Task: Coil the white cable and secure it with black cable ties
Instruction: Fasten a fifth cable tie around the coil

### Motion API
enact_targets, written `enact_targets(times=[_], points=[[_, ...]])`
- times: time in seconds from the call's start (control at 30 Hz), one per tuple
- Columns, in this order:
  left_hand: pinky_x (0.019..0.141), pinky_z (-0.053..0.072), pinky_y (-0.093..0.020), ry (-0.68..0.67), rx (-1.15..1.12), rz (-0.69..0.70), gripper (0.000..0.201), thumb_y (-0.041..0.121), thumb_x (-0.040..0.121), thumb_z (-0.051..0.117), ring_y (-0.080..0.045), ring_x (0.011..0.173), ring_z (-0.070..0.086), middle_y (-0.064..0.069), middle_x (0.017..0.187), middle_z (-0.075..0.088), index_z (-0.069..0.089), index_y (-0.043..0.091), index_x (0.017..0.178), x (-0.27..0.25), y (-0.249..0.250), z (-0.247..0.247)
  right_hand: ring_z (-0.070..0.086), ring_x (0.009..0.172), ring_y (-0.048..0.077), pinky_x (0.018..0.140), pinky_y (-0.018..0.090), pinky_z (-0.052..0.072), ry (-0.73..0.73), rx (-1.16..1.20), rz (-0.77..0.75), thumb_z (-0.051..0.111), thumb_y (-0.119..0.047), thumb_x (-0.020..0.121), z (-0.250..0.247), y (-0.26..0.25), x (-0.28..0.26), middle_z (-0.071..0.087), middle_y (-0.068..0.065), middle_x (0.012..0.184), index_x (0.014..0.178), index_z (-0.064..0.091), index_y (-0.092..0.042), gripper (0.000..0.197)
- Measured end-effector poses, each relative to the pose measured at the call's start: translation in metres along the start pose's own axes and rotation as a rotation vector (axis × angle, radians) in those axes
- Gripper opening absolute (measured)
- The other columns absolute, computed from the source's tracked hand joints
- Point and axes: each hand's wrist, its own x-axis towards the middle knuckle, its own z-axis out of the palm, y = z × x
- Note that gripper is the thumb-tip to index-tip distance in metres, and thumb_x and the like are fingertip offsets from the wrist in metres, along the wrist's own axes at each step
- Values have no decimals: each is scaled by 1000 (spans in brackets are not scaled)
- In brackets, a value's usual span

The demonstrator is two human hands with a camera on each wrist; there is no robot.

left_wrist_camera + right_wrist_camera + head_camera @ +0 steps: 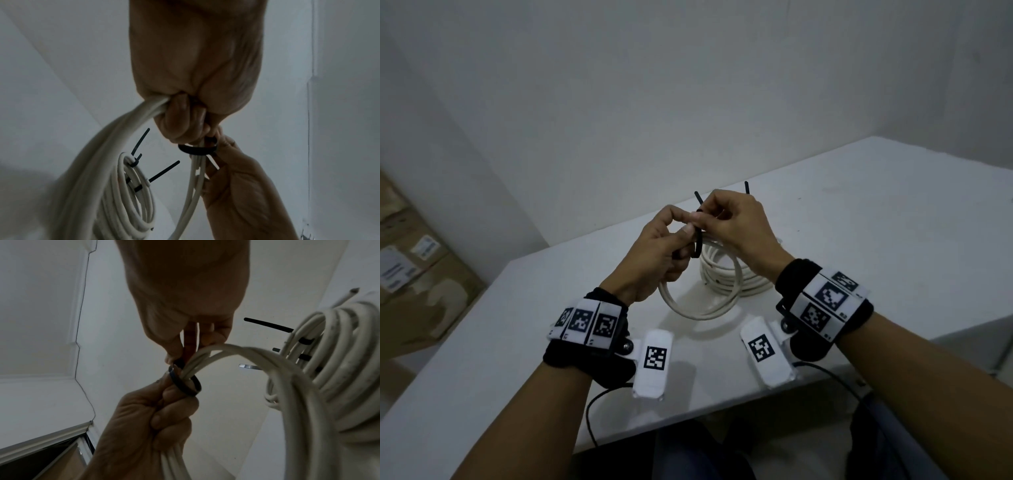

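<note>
The white cable (722, 277) is wound into a coil that hangs partly above the table. My left hand (681, 236) grips a bundle of its strands (123, 138) in a fist. A black cable tie (698, 241) forms a loose loop (197, 150) around those strands just past the fist. My right hand (707, 216) pinches the tie (185, 384) at its top, thumb and forefinger meeting. Two other black ties (134, 163) sit tight on the coil (339, 353), their tails sticking out (747, 187).
The white table (876, 222) stands in a corner against pale walls. Cardboard boxes (414, 274) are stacked on the floor to the left. Thin black leads from the wrist cameras hang over the table's near edge (592, 411).
</note>
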Motion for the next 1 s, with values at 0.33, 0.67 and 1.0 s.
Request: enact_targets(times=[0.33, 0.67, 1.0], points=[[42, 14, -17, 96, 21, -73, 21, 15, 100, 46, -10, 41, 18, 5, 51, 30, 45, 22, 80, 1, -2, 9, 52, 44, 3, 40, 14, 39, -34, 57, 0, 71, -15, 82, -8, -12, 11, 59, -3, 64, 72, 64, -8, 14], [42, 13, -16, 100, -1, -32, 6, 32, 100, 47, -8, 42, 18, 6, 54, 32, 49, 26, 100, -2, 5, 16, 54, 47, 10, 49, 21, 44, -8, 78, -3, 73, -15, 81, -7, -7, 15, 58, -4, 60, 67, 61, -11, 19], [40, 12, -15, 97, 5, -157, 20, 17, 98, 47, -10, 43, 14, 4, 53, 26, 42, 19, 79, -10, -4, 26, 50, 52, 17, 42, 18, 39, -37, 63, 2, 67, -11, 85, -22, -23, 40, 59, 14, 67, 63, 54, -12, 26]])
